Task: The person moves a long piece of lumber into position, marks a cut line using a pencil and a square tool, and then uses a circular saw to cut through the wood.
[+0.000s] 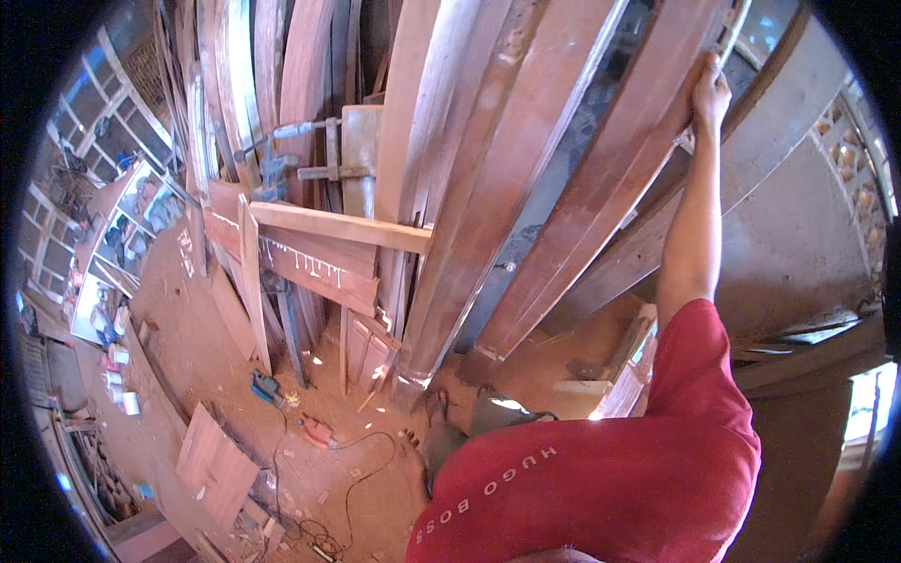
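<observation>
A tall reddish plank (601, 188), leaned upright among stacked boards (450, 141) against the wall, is steadied near its top by the right hand (710, 94), fingers curled closed around its edge; the left hand is unseen.

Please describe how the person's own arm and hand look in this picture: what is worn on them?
Only the right arm shows. The right hand is bare: no glove, ring or watch can be seen. The forearm is uncovered too. A short red sleeve of a red T-shirt, which has pale lettering across it, covers the upper arm. The left hand is out of view.
</observation>
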